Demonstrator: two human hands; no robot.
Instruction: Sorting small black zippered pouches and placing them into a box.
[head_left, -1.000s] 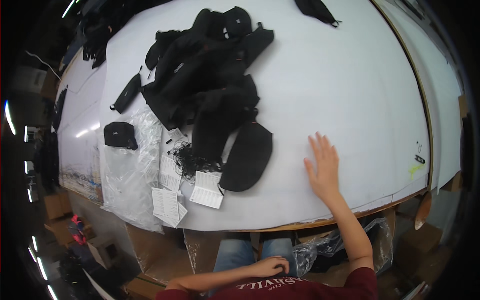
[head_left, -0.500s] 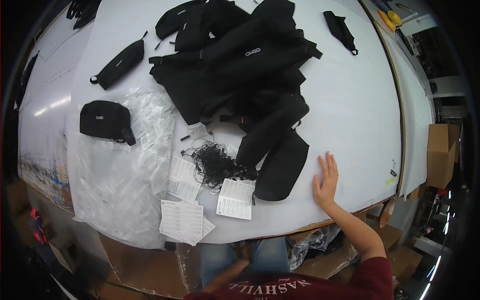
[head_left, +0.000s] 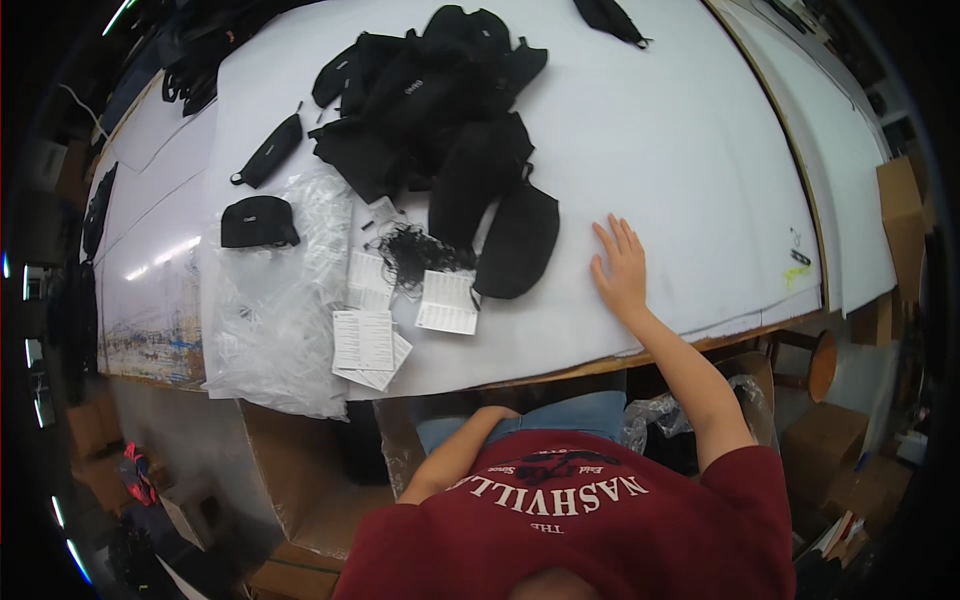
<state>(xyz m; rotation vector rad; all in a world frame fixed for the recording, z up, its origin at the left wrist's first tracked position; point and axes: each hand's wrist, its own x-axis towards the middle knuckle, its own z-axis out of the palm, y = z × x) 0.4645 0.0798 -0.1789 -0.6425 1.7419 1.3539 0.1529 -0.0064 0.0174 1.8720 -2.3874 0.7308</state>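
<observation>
My right hand [head_left: 622, 270] lies flat on the white tabletop [head_left: 690, 190], fingers stretched out, holding nothing. Just left of it is a black fabric pouch [head_left: 517, 245], part of a large heap of black pouches [head_left: 400, 110]. My left hand [head_left: 492, 413] rests at my waist below the table edge; its fingers are mostly hidden. Between the heap and the near edge lies a tangle of black cords [head_left: 408, 257]. Printed white leaflets [head_left: 363, 341] spread around the cords, and a folded leaflet [head_left: 447, 303] stands out beside them.
A clear plastic bag [head_left: 275, 330] covers the table's left part, with a black pouch [head_left: 258, 222] on it. Single pouches lie at far left [head_left: 270, 152] and far right [head_left: 610, 20]. Cardboard boxes [head_left: 310, 470] stand below the table; a round stool [head_left: 822, 366] is at right.
The view has shifted back, so the table's things look smaller and more of my shirt shows. My right hand stays flat on the table; my left hand remains low at my waist.
</observation>
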